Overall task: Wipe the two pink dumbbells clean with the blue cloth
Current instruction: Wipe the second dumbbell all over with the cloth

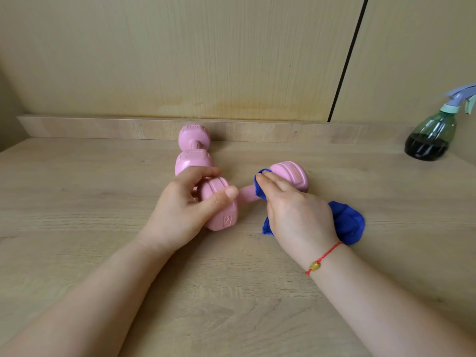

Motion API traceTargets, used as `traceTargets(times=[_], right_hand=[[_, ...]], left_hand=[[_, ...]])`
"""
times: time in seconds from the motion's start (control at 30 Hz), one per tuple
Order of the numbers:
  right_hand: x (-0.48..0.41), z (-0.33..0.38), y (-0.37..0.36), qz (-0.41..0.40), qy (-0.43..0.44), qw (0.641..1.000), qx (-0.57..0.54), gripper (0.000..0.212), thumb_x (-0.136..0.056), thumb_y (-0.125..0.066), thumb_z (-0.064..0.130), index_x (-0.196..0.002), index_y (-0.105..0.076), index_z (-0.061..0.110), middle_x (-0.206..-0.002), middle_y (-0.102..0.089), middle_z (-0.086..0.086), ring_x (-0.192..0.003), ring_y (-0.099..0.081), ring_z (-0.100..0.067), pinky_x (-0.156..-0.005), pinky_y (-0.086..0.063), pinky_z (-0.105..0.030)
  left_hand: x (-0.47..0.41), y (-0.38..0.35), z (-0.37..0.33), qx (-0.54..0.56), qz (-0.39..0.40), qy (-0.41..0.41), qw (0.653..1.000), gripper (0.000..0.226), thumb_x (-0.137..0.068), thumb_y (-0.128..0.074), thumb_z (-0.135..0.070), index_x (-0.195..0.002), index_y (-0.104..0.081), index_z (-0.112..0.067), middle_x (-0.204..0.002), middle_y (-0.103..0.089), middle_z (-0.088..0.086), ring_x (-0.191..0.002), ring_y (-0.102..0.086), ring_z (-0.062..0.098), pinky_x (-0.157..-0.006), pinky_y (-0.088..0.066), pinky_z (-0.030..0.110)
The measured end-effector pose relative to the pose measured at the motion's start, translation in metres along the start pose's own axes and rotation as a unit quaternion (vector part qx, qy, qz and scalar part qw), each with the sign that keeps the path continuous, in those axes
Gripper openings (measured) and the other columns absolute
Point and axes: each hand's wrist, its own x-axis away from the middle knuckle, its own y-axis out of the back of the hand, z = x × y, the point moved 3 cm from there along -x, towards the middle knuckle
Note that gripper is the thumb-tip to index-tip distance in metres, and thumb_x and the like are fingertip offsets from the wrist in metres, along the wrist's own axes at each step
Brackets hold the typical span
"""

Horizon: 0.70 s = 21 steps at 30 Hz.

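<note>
Bright, soft, warm light, shadows faint and diffuse; wide-angle distortion bows the ledge (103, 127) toward 9 and 3 o'clock; overall slightly soft focus

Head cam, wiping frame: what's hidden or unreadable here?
All head view:
- Handle of the nearer pink dumbbell: mostly covered by the blue cloth and right hand.
- Embossed marking on the farther pink dumbbell: too small to read; the left hand overlaps its near head.
- Nozzle of the green plastic spray bottle: cut off by the right edge.
</note>
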Motion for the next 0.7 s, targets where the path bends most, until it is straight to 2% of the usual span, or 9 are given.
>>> traceTargets(times=[0.1, 0.17, 0.27, 0.37, 0.43, 0.53, 0.63, 0.7], right_hand=[[0.0, 0.002, -0.002, 0.009, -0.007, 1.0, -0.009, 0.065, -0.05, -0.084, 0.005, -0.113, -0.072, 0.015, -0.118, -0.071, 0.007, -0.061, -0.07, -0.014, -0.04, -0.036, -0.017], [0.001, 0.006, -0.005, 0.013, -0.001, 0.999, -0.046, 0.065, -0.051, -0.082, 0.003, -0.115, -0.07, 0.012, -0.122, -0.069, 0.004, -0.069, -0.072, -0.016, -0.041, -0.044, -0.022], [0.003, 0.02, -0.008, 0.033, 0.035, 0.993, -0.103, 0.059, -0.064, -0.073, 0.005, -0.122, -0.065, 0.012, -0.131, -0.064, 0.005, -0.071, -0.073, -0.018, -0.044, -0.052, -0.029], [0.003, 0.023, -0.007, 0.041, 0.057, 0.988, -0.14, 0.047, -0.081, -0.049, 0.01, -0.126, -0.063, 0.019, -0.135, -0.059, 0.012, -0.074, -0.072, -0.017, -0.047, -0.053, -0.029], [0.003, 0.018, -0.004, 0.039, 0.063, 0.985, -0.158, 0.049, -0.084, -0.04, 0.011, -0.125, -0.063, 0.024, -0.135, -0.059, 0.015, -0.079, -0.072, -0.015, -0.047, -0.053, -0.03], [0.008, 0.013, 0.001, 0.05, 0.075, 0.985, -0.146, 0.054, -0.082, -0.038, 0.011, -0.127, -0.063, 0.027, -0.137, -0.056, 0.018, -0.073, -0.071, -0.015, -0.046, -0.052, -0.029], [0.015, 0.016, 0.002, 0.059, 0.114, 0.988, -0.085, 0.063, -0.073, -0.045, 0.005, -0.13, -0.061, 0.025, -0.143, -0.052, 0.014, -0.058, -0.062, -0.016, -0.044, -0.047, -0.028], [0.018, 0.017, 0.003, 0.059, 0.127, 0.987, -0.073, 0.064, -0.07, -0.043, 0.004, -0.128, -0.062, 0.022, -0.143, -0.053, 0.011, -0.055, -0.057, -0.018, -0.046, -0.049, -0.031]], left_hand=[[0.003, -0.004, -0.002, -0.081, 0.074, -0.02, 0.994, 0.095, -0.052, -0.089, -0.055, -0.135, -0.049, -0.033, -0.12, -0.056, -0.018, -0.107, -0.055, -0.007, -0.087, -0.041, 0.008], [0.001, -0.006, -0.001, -0.101, 0.072, -0.034, 0.992, 0.094, -0.056, -0.094, -0.037, -0.136, -0.045, -0.031, -0.118, -0.055, -0.017, -0.103, -0.053, -0.01, -0.081, -0.039, 0.002], [0.0, -0.007, 0.0, -0.088, 0.053, -0.041, 0.994, 0.084, -0.06, -0.092, -0.028, -0.131, -0.047, -0.027, -0.105, -0.06, -0.015, -0.089, -0.057, -0.008, -0.073, -0.041, 0.003], [0.0, -0.007, -0.002, -0.086, 0.044, -0.037, 0.995, 0.08, -0.061, -0.091, -0.026, -0.129, -0.048, -0.027, -0.102, -0.062, -0.015, -0.086, -0.058, -0.009, -0.071, -0.041, 0.004], [0.001, -0.008, -0.003, -0.079, 0.041, -0.037, 0.995, 0.078, -0.061, -0.091, -0.024, -0.127, -0.049, -0.027, -0.099, -0.062, -0.015, -0.084, -0.058, -0.009, -0.069, -0.041, 0.004], [0.0, -0.007, -0.002, -0.066, 0.048, -0.038, 0.996, 0.074, -0.06, -0.092, -0.022, -0.122, -0.051, -0.026, -0.095, -0.063, -0.012, -0.081, -0.059, -0.005, -0.069, -0.044, 0.007], [-0.003, -0.005, -0.001, -0.047, 0.058, -0.022, 0.997, 0.074, -0.054, -0.087, -0.034, -0.119, -0.052, -0.027, -0.093, -0.065, -0.012, -0.08, -0.06, -0.004, -0.069, -0.046, 0.01], [-0.005, -0.004, -0.001, -0.036, 0.061, -0.004, 0.997, 0.075, -0.049, -0.084, -0.044, -0.115, -0.053, -0.028, -0.091, -0.065, -0.012, -0.078, -0.06, -0.004, -0.068, -0.047, 0.011]])
